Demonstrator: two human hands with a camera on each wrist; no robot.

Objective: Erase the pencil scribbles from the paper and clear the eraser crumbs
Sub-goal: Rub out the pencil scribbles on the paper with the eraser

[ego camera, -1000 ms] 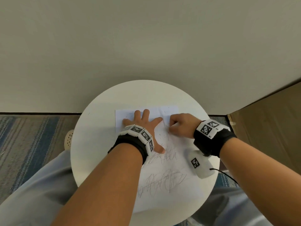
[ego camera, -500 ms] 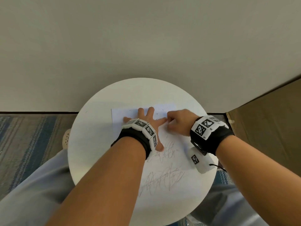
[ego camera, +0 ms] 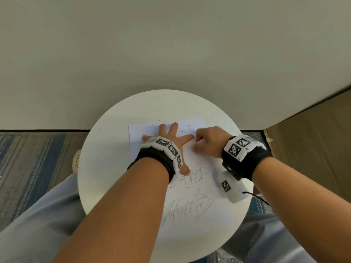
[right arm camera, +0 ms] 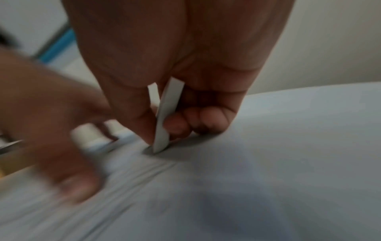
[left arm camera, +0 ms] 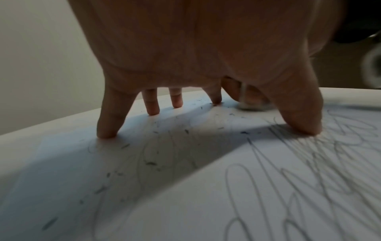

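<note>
A white sheet of paper [ego camera: 214, 204] lies on the round white table [ego camera: 106, 168]. Pencil scribbles [ego camera: 187, 207] cover its near half, and dark eraser crumbs [ego camera: 185, 129] dot the far part. My left hand [ego camera: 167, 137] presses flat on the paper with spread straight fingers [left arm camera: 107, 124]. My right hand [ego camera: 207, 141] pinches a thin white eraser [right arm camera: 164, 120] between thumb and fingers, its lower end on the paper right beside the left index fingertip. The eraser is hidden under the hand in the head view. Crumbs [left arm camera: 150, 163] also lie under my left palm.
A wall rises just behind the table. A brown cardboard box [ego camera: 311, 141] stands to the right. Striped carpet [ego camera: 32, 164] lies to the left, with a light shoe [ego camera: 77, 160] by the table's edge. My knees sit under the near rim.
My right hand with the eraser has slid left along the paper's far part, closer to the left index finger. The left hand stays pressed in place.
</note>
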